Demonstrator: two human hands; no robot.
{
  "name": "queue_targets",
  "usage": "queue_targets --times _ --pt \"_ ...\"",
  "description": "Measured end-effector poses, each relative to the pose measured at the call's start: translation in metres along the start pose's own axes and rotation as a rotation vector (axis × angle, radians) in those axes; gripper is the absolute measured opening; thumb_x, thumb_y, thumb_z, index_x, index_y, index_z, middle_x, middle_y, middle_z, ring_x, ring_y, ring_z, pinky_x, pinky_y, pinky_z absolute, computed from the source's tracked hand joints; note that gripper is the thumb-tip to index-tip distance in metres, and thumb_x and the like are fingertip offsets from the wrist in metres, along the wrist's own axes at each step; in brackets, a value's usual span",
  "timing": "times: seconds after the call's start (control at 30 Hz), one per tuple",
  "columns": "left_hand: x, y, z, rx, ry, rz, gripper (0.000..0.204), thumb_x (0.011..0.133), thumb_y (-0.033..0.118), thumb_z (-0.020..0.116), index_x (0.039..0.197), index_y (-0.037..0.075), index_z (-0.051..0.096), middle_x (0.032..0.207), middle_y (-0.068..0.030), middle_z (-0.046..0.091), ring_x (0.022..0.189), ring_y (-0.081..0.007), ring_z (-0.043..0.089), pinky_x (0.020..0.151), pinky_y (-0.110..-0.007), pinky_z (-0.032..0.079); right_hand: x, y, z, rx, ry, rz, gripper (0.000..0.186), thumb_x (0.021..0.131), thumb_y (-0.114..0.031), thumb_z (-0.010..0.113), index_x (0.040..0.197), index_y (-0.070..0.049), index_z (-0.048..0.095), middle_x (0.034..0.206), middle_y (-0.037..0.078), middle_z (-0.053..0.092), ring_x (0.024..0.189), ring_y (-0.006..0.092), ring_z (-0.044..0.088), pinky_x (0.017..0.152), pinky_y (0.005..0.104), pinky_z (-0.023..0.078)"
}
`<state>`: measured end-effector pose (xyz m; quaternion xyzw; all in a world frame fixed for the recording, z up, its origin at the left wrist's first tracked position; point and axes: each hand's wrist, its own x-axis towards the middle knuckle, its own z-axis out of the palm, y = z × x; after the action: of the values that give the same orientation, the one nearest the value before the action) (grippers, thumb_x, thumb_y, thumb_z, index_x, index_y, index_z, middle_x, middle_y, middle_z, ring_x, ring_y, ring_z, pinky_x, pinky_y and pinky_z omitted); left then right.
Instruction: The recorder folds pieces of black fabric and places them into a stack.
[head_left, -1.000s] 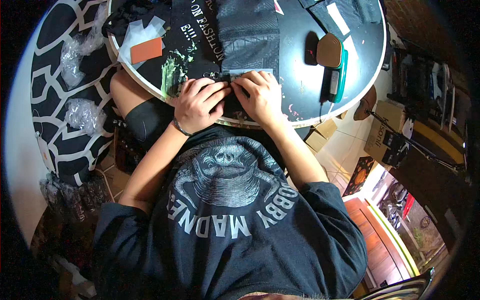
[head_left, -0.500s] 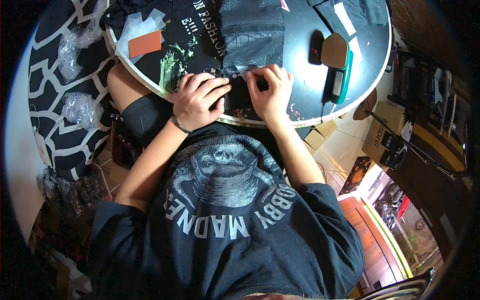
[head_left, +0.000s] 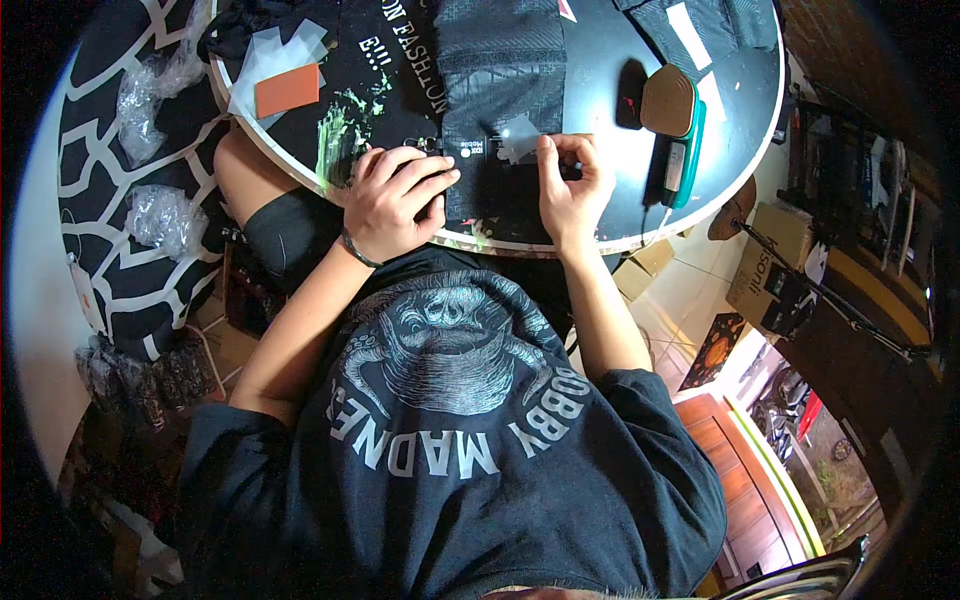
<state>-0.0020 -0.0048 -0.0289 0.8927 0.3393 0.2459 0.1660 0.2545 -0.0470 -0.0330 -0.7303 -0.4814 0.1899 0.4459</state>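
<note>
Head view, looking down on a round black table [head_left: 600, 215] with a pale rim.

Work piece: a small dark rectangular flat object, phone-like, [head_left: 478, 185] lying at the near edge of the table, directly in front of the person's chest. A thin translucent film piece [head_left: 518, 148] sits over its upper right corner. The object lies between the two hands, touched on both sides.

Left hand [head_left: 392, 200]: rests palm down on the left edge of the dark object. Fingers [head_left: 425, 178] are extended and lightly spread, lying flat across the object's left part and pinning it to the table. Nothing is gripped; it is a flat press. A dark band is on the wrist.

Right hand [head_left: 572, 190]: at the right edge of the object. Fingers are curled in, thumb and forefinger tips [head_left: 548, 150] closed narrowly together just beside the film piece. Whether the film edge is actually pinched between them cannot be told; the contact point is too small.

Surroundings on the table: dark grey textured fabric [head_left: 500, 60] above the object; an orange rectangular card [head_left: 287, 90] on pale paper sheets at upper left; green smears [head_left: 335, 140] on the table beside the left hand; a teal-edged flat tool with a brown rounded pad [head_left: 675, 120] to the right, well apart from the right hand.

Crumpled clear plastic bags [head_left: 160, 215] lie on a black-and-white patterned rug off the table, to the left.
</note>
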Motion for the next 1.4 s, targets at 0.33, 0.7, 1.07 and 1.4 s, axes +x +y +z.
queue_targets --times 0.33,0.7,1.07,1.4 --pt "0.001 0.0 -0.001 -0.001 -0.008 -0.002 0.031 0.086 0.017 0.074 0.115 0.014 0.084 0.128 0.002 0.077 0.117 -0.0231 0.066 0.105 -0.044 0.046 -0.001 0.016 -0.025 0.322 0.131 0.162 0.012 0.103 -0.009 0.079 0.096 -0.002 0.073 0.089 0.0 0.069 0.076 0.0057 0.059 0.075 0.0239 0.05" --pt "0.006 0.006 -0.01 -0.076 -0.029 -0.033 0.028 0.086 0.016 0.074 0.112 0.011 0.083 0.127 -0.0008 0.077 0.12 -0.0248 0.066 0.107 -0.045 0.046 0.005 0.001 -0.069 0.299 0.355 -0.134 0.01 0.102 0.001 0.073 0.097 -0.003 0.066 0.086 0.003 0.065 0.077 0.0123 0.057 0.073 0.027 0.047" --pt "-0.004 0.02 -0.035 -1.115 -0.017 -0.902 0.03 0.116 0.025 0.057 0.123 0.002 0.075 0.103 -0.0029 0.08 0.079 -0.0037 0.068 0.064 -0.021 0.053 -0.012 -0.072 0.006 0.025 -0.382 -0.894 0.026 0.081 -0.021 0.087 0.104 -0.015 0.08 0.102 0.0 0.068 0.091 0.02 0.066 0.083 0.0362 0.051" --pt "0.021 -0.138 -0.108 -0.133 0.249 -0.692 0.034 0.097 0.027 0.081 0.123 0.005 0.076 0.092 -0.0128 0.08 0.08 -0.0265 0.076 0.076 -0.039 0.058 0.029 -0.051 -0.009 -0.161 -0.274 -0.486 0.022 0.084 -0.014 0.087 0.104 -0.012 0.078 0.105 0.006 0.07 0.1 0.0304 0.067 0.092 0.0431 0.05"
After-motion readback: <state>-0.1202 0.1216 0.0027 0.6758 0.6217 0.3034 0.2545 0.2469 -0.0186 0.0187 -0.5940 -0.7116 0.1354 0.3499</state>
